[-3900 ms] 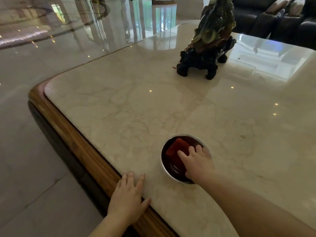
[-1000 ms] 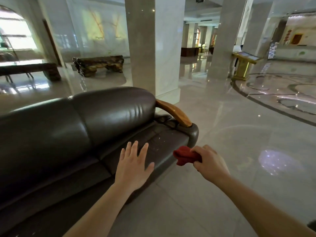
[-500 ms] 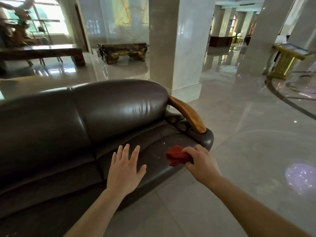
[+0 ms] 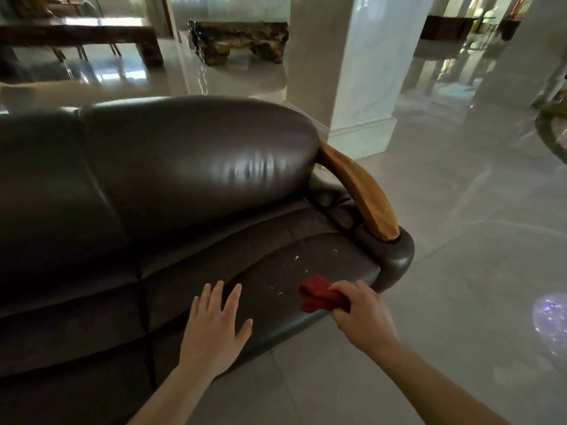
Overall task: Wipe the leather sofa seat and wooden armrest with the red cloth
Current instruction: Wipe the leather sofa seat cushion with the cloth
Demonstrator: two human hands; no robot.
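Note:
A dark brown leather sofa fills the left half of the view; its seat cushion [image 4: 276, 253] carries small white specks near the front right. The curved wooden armrest [image 4: 362, 191] runs along the sofa's right end. My right hand [image 4: 362, 314] is shut on the bunched red cloth [image 4: 319, 296], which hangs at the seat's front right edge, just beside the specks. Whether the cloth touches the leather I cannot tell. My left hand [image 4: 214, 329] is open with fingers spread, palm down over the seat's front edge, left of the cloth.
Glossy tiled floor [image 4: 460, 240] spreads to the right of the sofa. A white marble pillar [image 4: 352, 72] stands behind the armrest. Farther back are a carved wooden bench [image 4: 239, 38] and a dark wooden table [image 4: 79, 35].
Earlier my right hand lifted the cloth from a metal bowl on a marble table. Over the last second the sofa has come closer and the cloth has moved over the seat's front right edge.

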